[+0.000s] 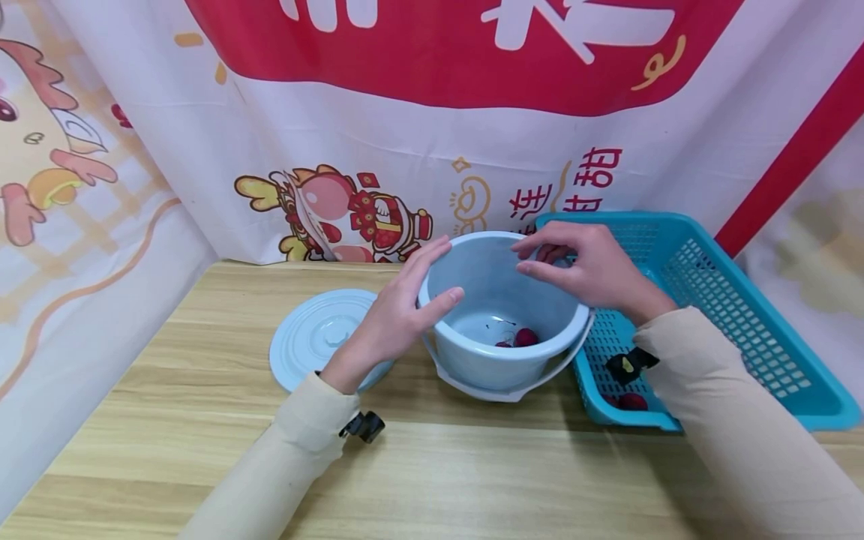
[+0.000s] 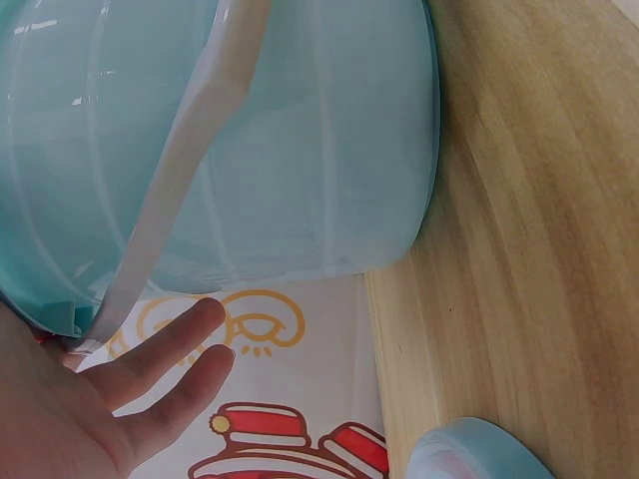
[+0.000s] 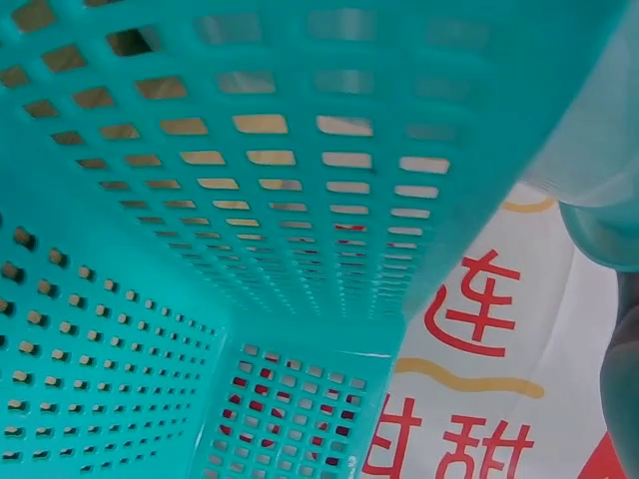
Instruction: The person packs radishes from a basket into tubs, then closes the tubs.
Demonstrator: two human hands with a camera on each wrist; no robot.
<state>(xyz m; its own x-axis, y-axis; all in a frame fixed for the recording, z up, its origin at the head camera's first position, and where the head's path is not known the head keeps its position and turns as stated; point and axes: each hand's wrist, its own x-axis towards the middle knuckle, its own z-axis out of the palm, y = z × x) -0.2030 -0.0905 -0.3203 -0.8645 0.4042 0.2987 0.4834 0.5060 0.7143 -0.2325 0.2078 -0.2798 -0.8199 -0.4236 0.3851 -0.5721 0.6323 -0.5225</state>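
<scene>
My left hand [image 1: 405, 304] lies along the left rim of a light blue bucket [image 1: 502, 367], fingers extended outside and thumb over the opening. In the left wrist view, two relaxed fingers [image 2: 165, 404] show below the bucket's pale handle [image 2: 170, 190]. My right hand [image 1: 587, 262] hovers over the right rim, its fingers bent inward and the thumb apart from them, with nothing visible between. Dark red round pieces [image 1: 526, 337] lie on the bucket's floor beside thin dark strands. The right wrist view shows only a dim edge of the right hand [image 3: 621, 399].
A teal slotted basket [image 1: 749, 300] stands right of the bucket, under my right forearm, with dark red round pieces [image 1: 632, 402] near its front corner. Left of the bucket lies a round light blue lid [image 1: 307, 330], partly behind my left wrist. A printed curtain [image 1: 405, 135] hangs behind the wooden table [image 1: 169, 405].
</scene>
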